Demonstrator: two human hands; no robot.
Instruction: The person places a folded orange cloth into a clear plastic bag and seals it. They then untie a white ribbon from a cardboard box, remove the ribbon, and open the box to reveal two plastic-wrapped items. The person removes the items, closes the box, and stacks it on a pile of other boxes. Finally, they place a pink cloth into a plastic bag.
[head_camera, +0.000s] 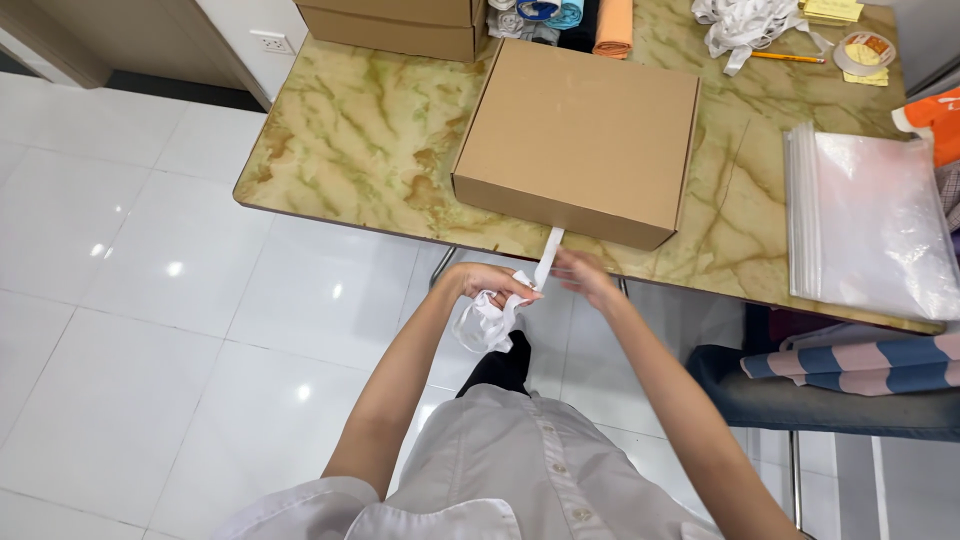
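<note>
Light grey short-sleeved button-up shirt (520, 460), small pale buttons, collar, dark trousers (500, 370), bare forearms

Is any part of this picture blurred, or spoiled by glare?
Head view: the right hand is smeared by motion blur; the left hand and the white strip are sharper. Bright ceiling-light spots glare on the white floor tiles. The cardboard box and marble-patterned table are evenly lit and sharp.
</note>
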